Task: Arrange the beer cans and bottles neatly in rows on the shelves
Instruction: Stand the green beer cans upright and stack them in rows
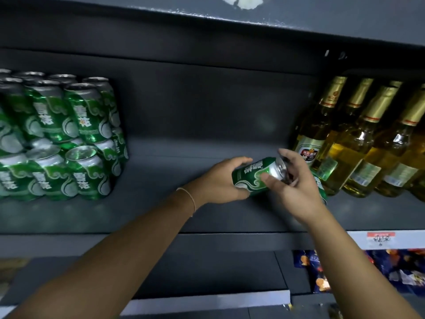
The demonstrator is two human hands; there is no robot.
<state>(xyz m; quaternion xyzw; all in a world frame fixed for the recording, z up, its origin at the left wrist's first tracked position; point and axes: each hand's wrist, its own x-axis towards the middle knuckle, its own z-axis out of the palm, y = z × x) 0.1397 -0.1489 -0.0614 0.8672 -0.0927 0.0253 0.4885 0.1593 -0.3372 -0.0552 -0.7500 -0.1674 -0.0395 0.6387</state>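
Both hands clamped on one green can (257,177), tilted sideways mid-frame over the shelf (161,203): left hand (220,183) on the body, right hand (292,187) at the top rim. Likely thin, dentable, slick; grip mid-body. Stacked cans (57,134) frame left, bottles (358,139) right.

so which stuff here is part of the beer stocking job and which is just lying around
Part of the job:
- green can, tilted, held by left hand and right hand
- second can, mostly hidden behind the right hand
- stacked cans at left
- bottles at right
- shelf

Just there:
- price tag on the shelf edge
- snack bags on the shelf below
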